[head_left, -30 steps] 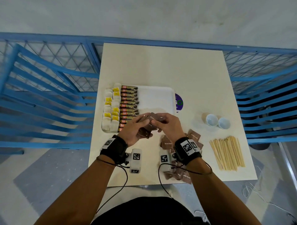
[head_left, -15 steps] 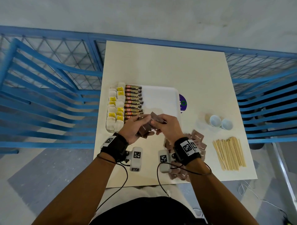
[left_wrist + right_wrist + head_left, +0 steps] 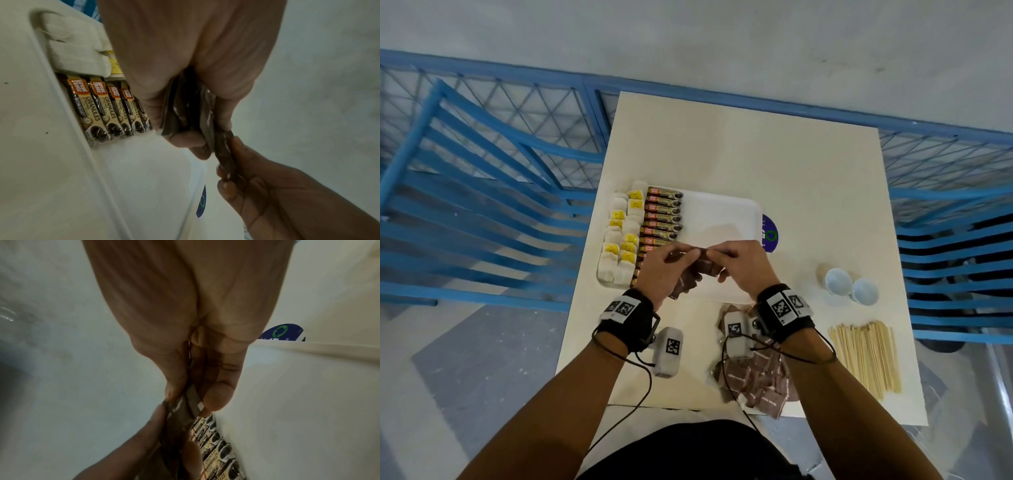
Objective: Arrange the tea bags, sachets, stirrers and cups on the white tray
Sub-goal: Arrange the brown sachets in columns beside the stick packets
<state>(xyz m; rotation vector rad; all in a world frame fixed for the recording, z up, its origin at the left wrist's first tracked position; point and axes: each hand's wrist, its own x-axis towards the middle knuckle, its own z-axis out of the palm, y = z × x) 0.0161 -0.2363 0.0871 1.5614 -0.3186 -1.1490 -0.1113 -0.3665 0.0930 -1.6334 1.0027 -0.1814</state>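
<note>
Left hand (image 3: 666,270) grips a stack of brown sachets (image 3: 686,286); right hand (image 3: 739,262) pinches one sachet above the white tray (image 3: 722,212).

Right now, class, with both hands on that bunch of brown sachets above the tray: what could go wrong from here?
1. The left hand holds several brown sachets while the right hand pinches one; others may slip out.
2. Setting them down could disturb the coffee sticks lined up on the white tray.
</note>
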